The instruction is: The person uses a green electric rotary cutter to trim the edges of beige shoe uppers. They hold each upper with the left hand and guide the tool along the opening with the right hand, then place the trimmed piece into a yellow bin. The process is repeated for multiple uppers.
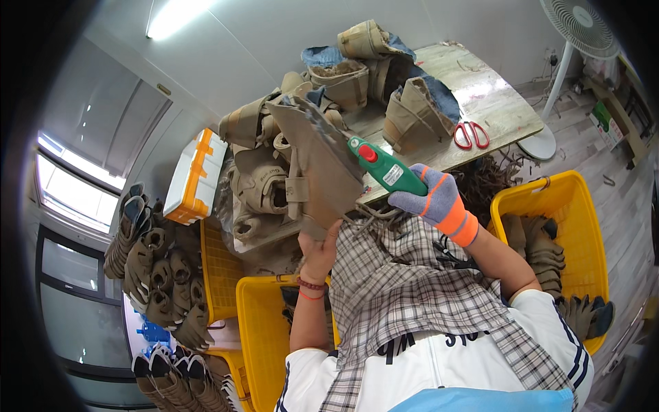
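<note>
My left hand, bare with a beaded bracelet at the wrist, grips the lower end of a brown fabric shoe upper and holds it raised. My right hand, in a grey and orange glove, is closed around a green handheld power tool with a red button. The tool's front end is at the right edge of the upper; its tip is hard to make out. Behind the held upper, more brown shoe uppers are heaped on the table. Some boot-like uppers there show blue lining.
Red-handled scissors lie near the table edge, above a mass of brown scraps. Yellow crates stand right and left of me with uppers inside. A white-orange case is at left, a standing fan at far right.
</note>
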`<state>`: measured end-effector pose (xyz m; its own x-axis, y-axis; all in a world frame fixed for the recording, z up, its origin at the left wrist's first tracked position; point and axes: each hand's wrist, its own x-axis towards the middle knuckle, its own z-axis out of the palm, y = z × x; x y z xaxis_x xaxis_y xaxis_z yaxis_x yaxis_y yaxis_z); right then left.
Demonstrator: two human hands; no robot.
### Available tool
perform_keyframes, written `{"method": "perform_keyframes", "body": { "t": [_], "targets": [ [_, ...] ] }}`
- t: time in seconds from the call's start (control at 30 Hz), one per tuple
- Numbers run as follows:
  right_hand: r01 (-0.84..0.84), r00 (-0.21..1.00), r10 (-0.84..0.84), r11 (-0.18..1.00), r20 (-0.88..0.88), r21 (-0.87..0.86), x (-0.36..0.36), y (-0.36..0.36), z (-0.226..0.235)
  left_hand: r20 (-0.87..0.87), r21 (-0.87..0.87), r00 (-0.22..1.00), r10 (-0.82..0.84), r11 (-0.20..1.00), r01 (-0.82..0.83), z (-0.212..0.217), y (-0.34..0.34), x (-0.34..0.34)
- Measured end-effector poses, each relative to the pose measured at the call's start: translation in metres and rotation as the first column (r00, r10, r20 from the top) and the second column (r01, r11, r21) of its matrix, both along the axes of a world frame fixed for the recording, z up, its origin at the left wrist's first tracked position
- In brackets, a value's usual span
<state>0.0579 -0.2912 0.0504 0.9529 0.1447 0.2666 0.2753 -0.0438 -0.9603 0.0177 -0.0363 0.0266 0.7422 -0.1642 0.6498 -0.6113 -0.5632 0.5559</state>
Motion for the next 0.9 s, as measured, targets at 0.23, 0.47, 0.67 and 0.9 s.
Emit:
{"method": "perform_keyframes", "body": {
  "t": [0.23,0.47,0.67,0.9],
  "targets": [
    [0.119,0.993,-0.119,0.985,-0.004,0.122,0.017,-0.012,0.012,0.001,-0.064,0.999,0.048,0.997,-0.048,0.009,0.024,0.056],
    [0.185,0.981,-0.176,0.977,-0.087,0.111,0.018,-0.037,0.000,0.485,0.461,0.739,0.468,0.581,-0.671,0.157,0.048,0.212],
    [0.293,0.956,-0.292,0.953,0.028,-0.079,0.026,-0.053,-0.031,-0.001,-0.385,0.982,0.191,0.906,-0.177,0.158,0.068,0.244],
    [0.269,0.959,-0.251,0.952,0.134,-0.144,0.019,-0.037,-0.029,-0.125,-0.867,0.974,-0.190,0.498,-0.015,0.115,0.024,0.115]
  ]
}}
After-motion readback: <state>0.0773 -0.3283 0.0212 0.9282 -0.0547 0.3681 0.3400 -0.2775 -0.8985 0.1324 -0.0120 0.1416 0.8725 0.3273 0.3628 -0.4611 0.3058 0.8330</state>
